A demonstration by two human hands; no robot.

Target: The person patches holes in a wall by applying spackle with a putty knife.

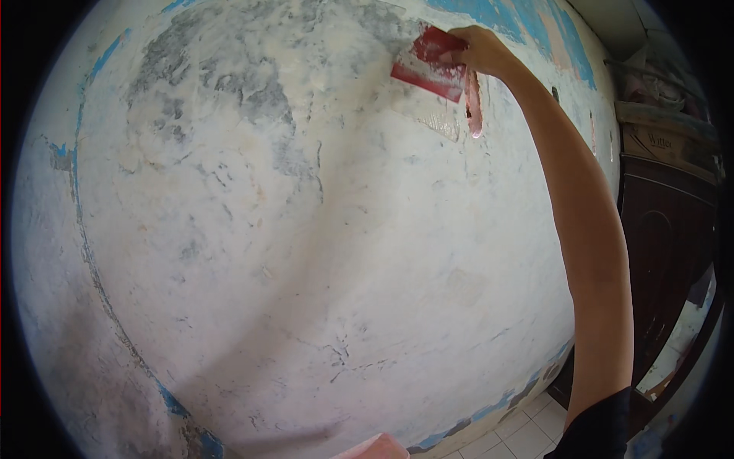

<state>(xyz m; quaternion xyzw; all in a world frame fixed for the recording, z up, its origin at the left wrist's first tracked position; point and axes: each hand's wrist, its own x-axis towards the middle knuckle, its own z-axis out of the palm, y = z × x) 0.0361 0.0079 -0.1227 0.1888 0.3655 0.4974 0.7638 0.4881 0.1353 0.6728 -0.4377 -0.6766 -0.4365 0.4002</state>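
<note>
My right hand reaches high up and grips a red flat scraper, its blade pressed flat against the wall. The wall is covered in patchy white filler with grey smudges, fine cracks and strips of old blue paint at its edges. A fresh ridged smear of filler lies just below the blade. My bare right forearm runs up from the lower right. My left hand is out of sight; only a pink edge of some object pokes in at the bottom, and I cannot tell what it is.
A dark brown wooden cabinet or door stands to the right of the wall, with cardboard boxes stacked on top. Pale floor tiles show at the lower right where the wall meets the floor.
</note>
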